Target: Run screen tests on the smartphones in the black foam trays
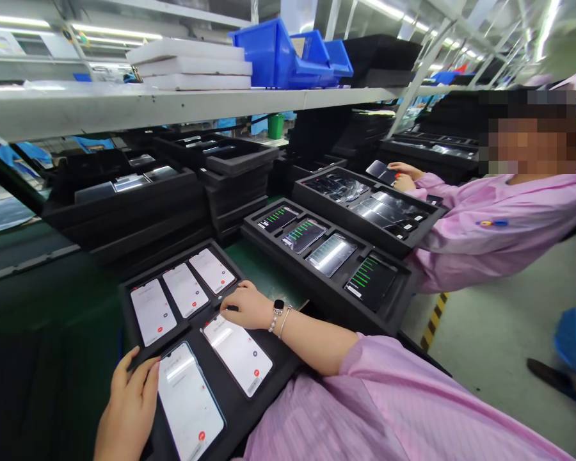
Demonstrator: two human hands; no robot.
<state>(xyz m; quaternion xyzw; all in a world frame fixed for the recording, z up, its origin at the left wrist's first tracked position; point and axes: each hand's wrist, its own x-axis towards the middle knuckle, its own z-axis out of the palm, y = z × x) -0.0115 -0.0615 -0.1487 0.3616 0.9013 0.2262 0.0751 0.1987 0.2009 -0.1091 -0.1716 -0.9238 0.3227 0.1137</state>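
Observation:
A black foam tray (192, 333) lies in front of me, holding several phones with lit white screens. My left hand (129, 403) is at the tray's left edge, fingers apart, fingertips against the upper left side of the nearest phone (189, 400). That phone sits slightly askew, and its right side edge shows. My right hand (249, 307) is bent over the top end of the phone beside it (240, 355), its fingers partly curled and apart. Beyond my hands, a row of lit phones (185, 291) fills the tray's far side. My right wrist carries a watch (279, 306) and bracelets.
Right of my tray stands another foam tray (336, 294) of phones, some showing green bars. Past it, a person in pink holds a phone (381, 171) over a further tray (372, 208). Stacked foam trays (235, 192) rise behind. Overhead, a shelf (182, 105) bears blue bins (273, 54).

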